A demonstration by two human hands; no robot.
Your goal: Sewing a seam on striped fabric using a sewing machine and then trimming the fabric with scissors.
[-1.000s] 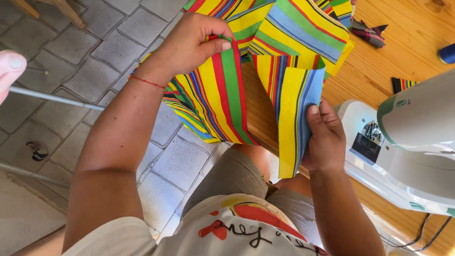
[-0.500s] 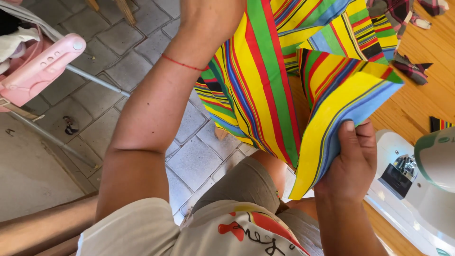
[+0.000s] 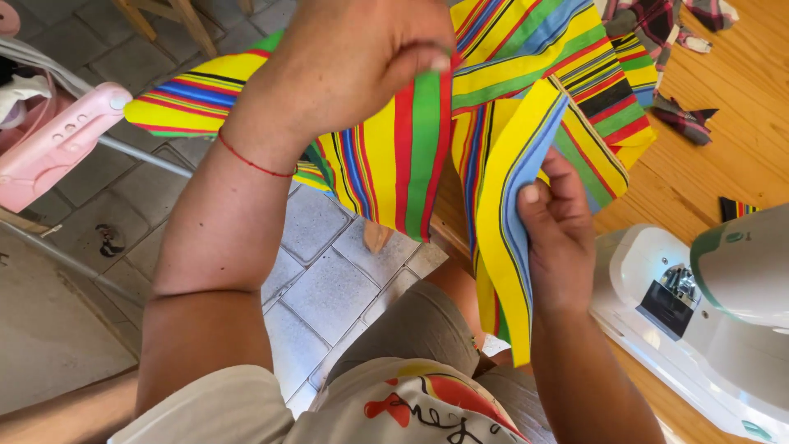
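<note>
Fingers (image 3: 427,66) of the left hand (image 3: 353,66) are pinched together on the upper edge of the striped fabric (image 3: 394,164), thumb and forefinger closed over a green and red band; fingers (image 3: 534,197) of the right hand (image 3: 563,226) are clamped on a folded yellow-and-blue edge of the same cloth, thumb on the near face, the other digits curled behind; the fabric hangs between the two hands above the lap, its far portion draped onto the wooden bench (image 3: 740,156), its lower end dangling towards the tiled floor (image 3: 329,279); judgement: the step in hand appears to be drawing the cloth taut and aligning its edges; done well, both pinches sit close to the edge, tension is even, and the stripes run parallel so the fold does not skew; the right grip looks firm, while the left holds only a narrow margin and could slip; a white sewing machine (image 3: 707,321) stands just beside the right forearm on the bench; checked scraps (image 3: 686,119) lie further off; a pink plastic object (image 3: 57,140) sits at far left.
</note>
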